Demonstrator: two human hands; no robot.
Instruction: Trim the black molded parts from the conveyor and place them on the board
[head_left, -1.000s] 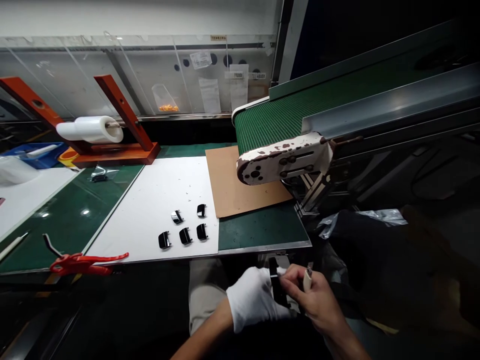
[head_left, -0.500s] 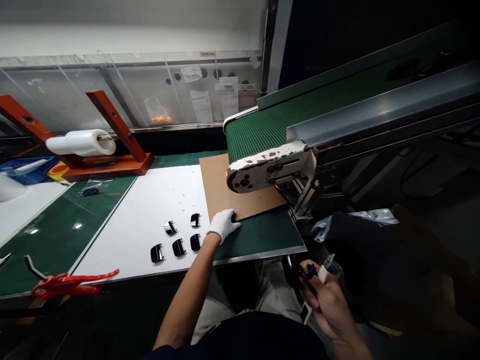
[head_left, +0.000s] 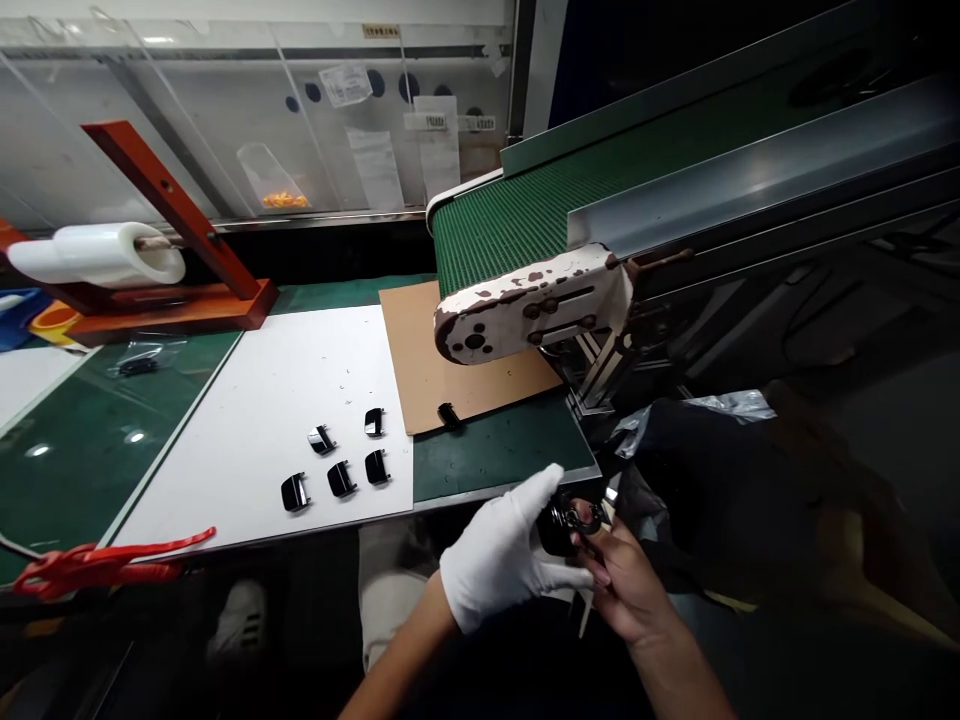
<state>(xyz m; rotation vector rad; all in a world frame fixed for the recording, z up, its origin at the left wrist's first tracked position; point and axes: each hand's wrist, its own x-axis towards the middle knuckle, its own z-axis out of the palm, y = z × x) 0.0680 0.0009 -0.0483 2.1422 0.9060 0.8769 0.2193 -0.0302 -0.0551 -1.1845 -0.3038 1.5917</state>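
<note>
My left hand [head_left: 502, 555], in a white glove, is just beyond the table's front edge. Its thumb and fingers are spread beside a glossy black part [head_left: 556, 525]; contact with it is unclear. My bare right hand [head_left: 626, 580] is closed on that black part. Pale, handle-like pieces [head_left: 609, 515] of a tool also show at this hand, but its kind is hidden. One small black piece [head_left: 449, 416] lies at the front edge of the brown cardboard sheet [head_left: 420, 370]. Several glossy black pieces with small prongs [head_left: 340, 479] lie on the white sheet [head_left: 285, 370].
A green conveyor belt [head_left: 510, 235] overhangs the cardboard from the right. On the left are a red air blow gun [head_left: 90, 568] and a wooden stand [head_left: 172, 312] with a roll of clear film [head_left: 97, 255]. Dark bagging [head_left: 720, 500] is at the right.
My left hand has left the cardboard's edge and moved right and down to my right hand. A black piece now shows where it was. The view has shifted slightly.
</note>
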